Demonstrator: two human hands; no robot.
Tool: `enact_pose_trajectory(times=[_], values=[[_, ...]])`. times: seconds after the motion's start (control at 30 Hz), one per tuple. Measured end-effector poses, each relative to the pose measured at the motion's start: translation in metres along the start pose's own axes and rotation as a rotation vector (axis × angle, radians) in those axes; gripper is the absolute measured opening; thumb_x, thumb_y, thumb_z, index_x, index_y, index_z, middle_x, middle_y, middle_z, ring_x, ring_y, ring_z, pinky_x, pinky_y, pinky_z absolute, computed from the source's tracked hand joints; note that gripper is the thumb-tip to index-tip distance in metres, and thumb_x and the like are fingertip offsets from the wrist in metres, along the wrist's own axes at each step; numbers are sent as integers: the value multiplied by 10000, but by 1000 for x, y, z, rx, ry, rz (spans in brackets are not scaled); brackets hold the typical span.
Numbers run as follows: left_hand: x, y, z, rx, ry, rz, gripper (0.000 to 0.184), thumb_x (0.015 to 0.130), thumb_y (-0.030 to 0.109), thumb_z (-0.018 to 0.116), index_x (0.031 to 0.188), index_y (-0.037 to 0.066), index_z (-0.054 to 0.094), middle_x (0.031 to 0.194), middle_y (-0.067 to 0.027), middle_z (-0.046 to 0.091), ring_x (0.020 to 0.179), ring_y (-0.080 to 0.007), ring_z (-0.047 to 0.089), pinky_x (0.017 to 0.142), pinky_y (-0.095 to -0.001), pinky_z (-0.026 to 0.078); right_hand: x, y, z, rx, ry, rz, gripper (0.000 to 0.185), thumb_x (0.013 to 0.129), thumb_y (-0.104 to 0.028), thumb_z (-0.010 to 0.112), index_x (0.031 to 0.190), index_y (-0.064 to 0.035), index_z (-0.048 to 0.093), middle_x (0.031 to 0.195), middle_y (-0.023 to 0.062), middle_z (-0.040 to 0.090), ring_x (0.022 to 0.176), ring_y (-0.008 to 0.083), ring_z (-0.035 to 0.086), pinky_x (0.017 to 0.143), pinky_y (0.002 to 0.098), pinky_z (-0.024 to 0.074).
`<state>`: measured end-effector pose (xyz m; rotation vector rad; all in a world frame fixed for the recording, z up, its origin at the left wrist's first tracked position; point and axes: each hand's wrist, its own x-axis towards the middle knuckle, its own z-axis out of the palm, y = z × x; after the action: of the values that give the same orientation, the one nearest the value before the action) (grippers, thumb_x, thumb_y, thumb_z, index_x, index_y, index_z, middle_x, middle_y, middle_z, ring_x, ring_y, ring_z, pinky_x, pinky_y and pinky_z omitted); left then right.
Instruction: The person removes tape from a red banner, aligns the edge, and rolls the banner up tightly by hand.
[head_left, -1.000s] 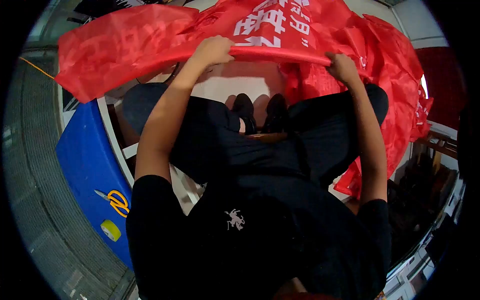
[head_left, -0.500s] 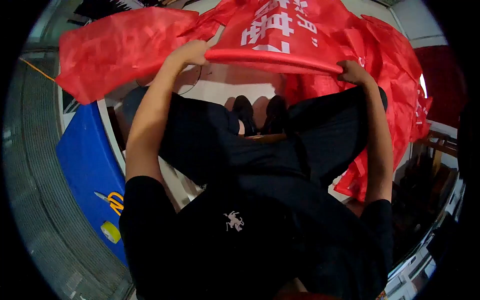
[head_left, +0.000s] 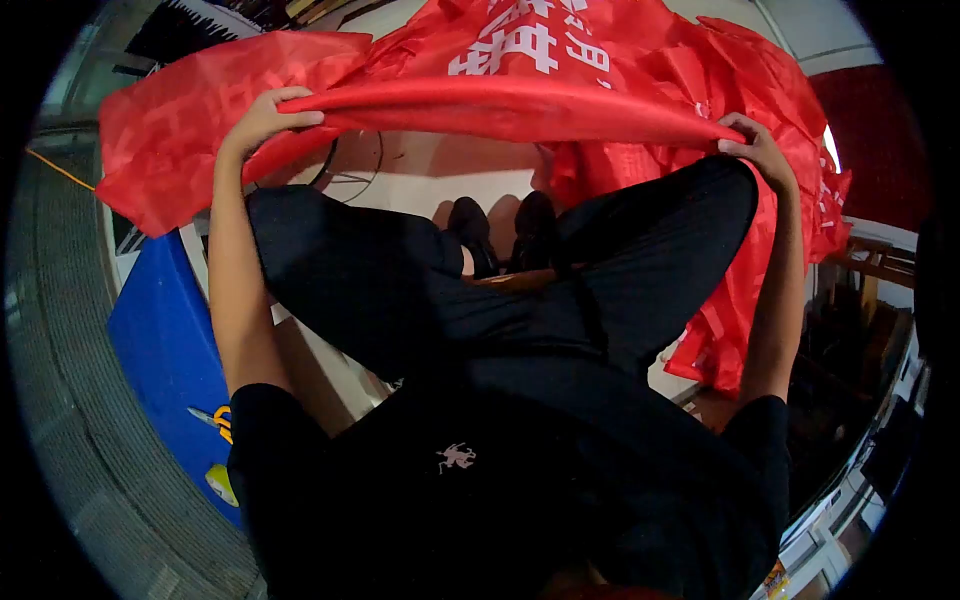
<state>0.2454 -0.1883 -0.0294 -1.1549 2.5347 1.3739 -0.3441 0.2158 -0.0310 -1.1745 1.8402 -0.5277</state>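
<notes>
A red banner (head_left: 520, 108) with white printed characters stretches across my lap's far side, its near edge folded into a band. My left hand (head_left: 272, 118) pinches this edge at the left, fingers closed on the cloth. At the right end of the band, by my right knee, my right hand (head_left: 752, 146) is closed on the same edge. Between the hands the band sags slightly. More of the banner lies crumpled beyond it and down the right side, and a flatter part spreads out to the left.
A blue surface (head_left: 165, 330) at the left holds orange-handled scissors (head_left: 222, 420) and a yellow-green roll of tape (head_left: 220, 484). My black shoes (head_left: 472, 232) rest on the pale floor beyond my lap. Wooden pieces (head_left: 872, 262) stand at the far right.
My hands have moved apart, the left one much further left and the right one further right. A longer stretch of the banner's folded edge now spans between them.
</notes>
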Motion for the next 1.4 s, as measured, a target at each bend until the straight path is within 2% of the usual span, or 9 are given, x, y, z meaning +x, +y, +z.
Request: enact_pose_trajectory(times=[0.23,0.67,0.77,0.87,1.0,1.1,1.23,1.3,1.4], values=[[-3,-10,-10,-852,116,60,286,881,141,668,1141,47,591,1078,-45,624,968,-135,616,849,-252,504,-8,23,13,582,420,-99,289,886,-193,659,1154,-104,599,1031,-29,573,858,65,513,724,203,404],[12,-10,-10,-976,198,46,215,895,142,642,1089,64,589,1082,-29,629,1010,-137,613,892,-284,507,-8,20,15,828,594,-163,286,905,-143,629,1173,-61,573,1041,3,569,954,80,552,773,214,445],[13,-8,-8,-1015,170,59,201,886,129,651,1068,69,588,1059,-33,627,990,-134,619,865,-269,516,-14,30,0,714,515,-208,205,910,-208,634,1044,-55,607,958,0,591,889,88,571,765,225,458],[12,-9,-8,-1003,107,46,195,886,137,650,1061,74,592,1046,-34,623,978,-131,622,855,-265,524,-25,-32,0,-55,289,137,377,832,-412,704,876,-42,644,742,-5,617,738,158,625,696,305,497],[7,7,-2,-983,117,-33,194,886,148,647,1057,72,595,1029,-28,624,974,-132,621,870,-266,521,-8,-101,71,-741,343,-128,472,769,-398,745,1024,-19,629,911,154,660,862,315,653,718,402,509],[6,14,2,-933,160,-100,205,874,188,668,1025,64,608,1004,-21,625,929,-128,623,796,-253,522,24,-129,137,-725,489,-357,473,737,-271,745,1119,-33,600,964,204,653,900,376,630,737,448,514],[35,-19,15,-74,564,-92,434,773,437,748,980,69,649,963,-37,639,863,-206,622,728,-311,487,69,-144,165,-733,405,-347,418,721,-244,713,1086,-78,593,856,179,658,844,372,636,699,478,502],[16,28,34,742,968,233,545,721,520,752,1003,66,650,989,-87,646,932,-283,608,817,-392,471,85,-143,161,-729,311,-331,394,729,-270,698,1066,-92,598,813,176,654,826,364,641,685,490,498],[12,69,76,652,632,498,624,712,478,768,1149,64,604,1149,-136,620,1080,-327,566,920,-421,433,102,-143,163,-691,272,-407,380,728,-273,702,1042,-89,594,822,173,656,821,367,641,683,488,496]])
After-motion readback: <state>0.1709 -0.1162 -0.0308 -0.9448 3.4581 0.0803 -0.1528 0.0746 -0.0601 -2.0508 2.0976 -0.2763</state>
